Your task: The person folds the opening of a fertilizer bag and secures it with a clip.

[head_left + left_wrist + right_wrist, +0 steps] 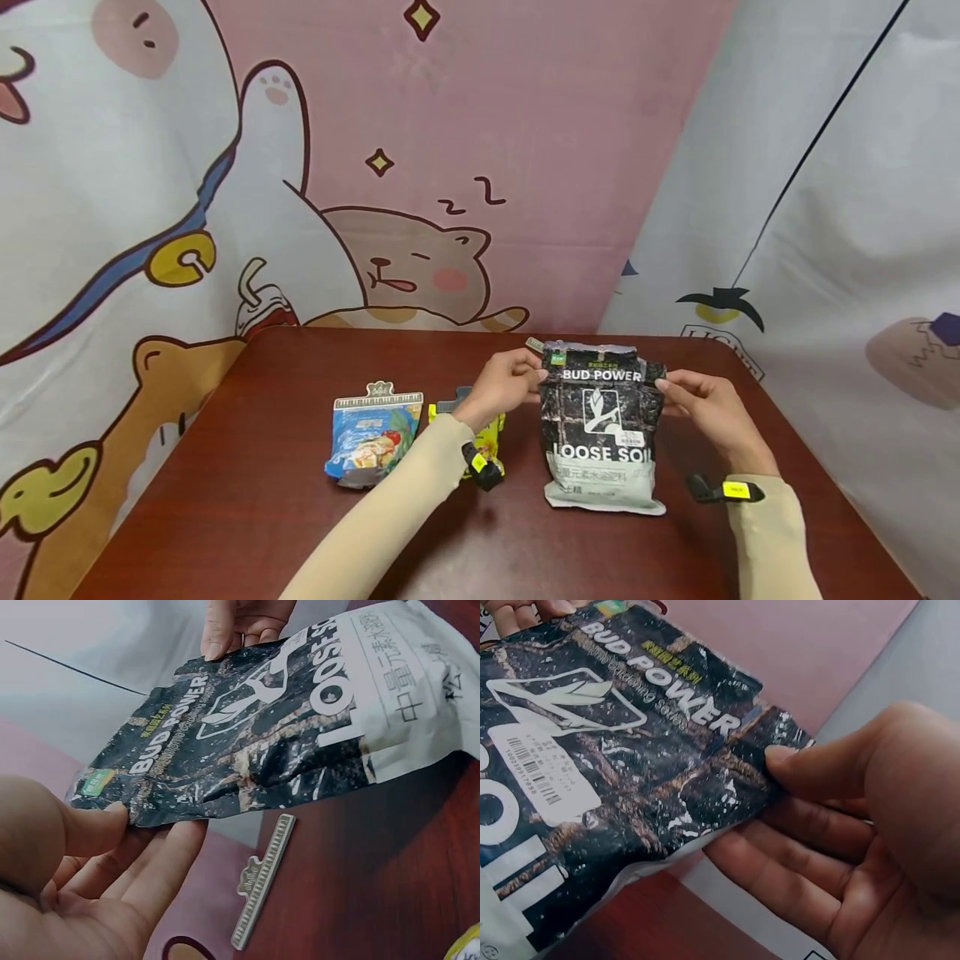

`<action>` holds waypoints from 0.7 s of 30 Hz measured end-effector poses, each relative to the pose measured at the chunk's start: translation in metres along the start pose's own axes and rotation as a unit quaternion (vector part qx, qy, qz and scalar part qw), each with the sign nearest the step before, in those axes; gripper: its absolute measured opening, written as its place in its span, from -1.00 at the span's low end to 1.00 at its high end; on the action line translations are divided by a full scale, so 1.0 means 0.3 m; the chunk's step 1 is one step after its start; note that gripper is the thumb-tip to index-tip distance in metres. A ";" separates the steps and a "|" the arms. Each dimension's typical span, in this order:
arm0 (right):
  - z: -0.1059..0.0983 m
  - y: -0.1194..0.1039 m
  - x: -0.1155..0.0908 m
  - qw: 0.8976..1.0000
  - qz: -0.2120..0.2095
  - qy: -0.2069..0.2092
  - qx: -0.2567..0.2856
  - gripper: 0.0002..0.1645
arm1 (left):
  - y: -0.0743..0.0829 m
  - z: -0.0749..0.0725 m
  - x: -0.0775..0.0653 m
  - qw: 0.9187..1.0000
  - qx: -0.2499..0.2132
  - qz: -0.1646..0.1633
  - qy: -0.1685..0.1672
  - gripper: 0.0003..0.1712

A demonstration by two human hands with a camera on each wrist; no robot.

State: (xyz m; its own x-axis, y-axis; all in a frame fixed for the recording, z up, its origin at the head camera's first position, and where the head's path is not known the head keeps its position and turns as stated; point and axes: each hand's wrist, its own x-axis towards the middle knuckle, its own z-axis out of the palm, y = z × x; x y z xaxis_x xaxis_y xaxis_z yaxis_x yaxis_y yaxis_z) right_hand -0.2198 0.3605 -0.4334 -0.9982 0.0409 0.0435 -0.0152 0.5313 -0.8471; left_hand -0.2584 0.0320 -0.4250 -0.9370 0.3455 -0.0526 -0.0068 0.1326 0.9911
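Soil bag [603, 429], black over white, "BUD POWER / LOOSE SOIL" facing the wearer: upright with some tilt, at the right part of the red-brown table [240, 517]. Bottom edge may be resting on the tabletop; can't confirm from these angles. Left hand [501, 387] pinches the upper left edge, thumb on the front, fingers behind. Right hand [712, 408] pinches the upper right edge the same way. Barcode label [544, 776] on the front, right side.

Loose clip [262, 881] lies on the table behind the bag, near its top left corner as seen from the head. Left of the bag: yellow packet [491, 437], partly hidden by the left arm, grey clip [453, 402] at its top. Further left: blue packet [373, 442], pale clip [378, 402] across its top edge. Printed cartoon backdrop [487, 100] behind the table.
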 end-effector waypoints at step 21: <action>-0.015 -0.040 -0.033 0.993 -0.087 0.074 -0.009 -0.61 | 0.035 -0.003 -0.078 0.981 0.083 0.165 0.056 -0.94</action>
State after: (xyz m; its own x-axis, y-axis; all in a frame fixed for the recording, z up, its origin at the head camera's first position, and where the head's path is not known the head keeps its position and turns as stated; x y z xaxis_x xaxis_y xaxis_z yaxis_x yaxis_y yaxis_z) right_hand -0.2094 0.3573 -0.4213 -0.9612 0.0704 0.2669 -0.1845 0.5554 -0.8109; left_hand -0.2367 0.0245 -0.4132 -0.9111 0.2930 0.2900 0.3515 0.1842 0.9179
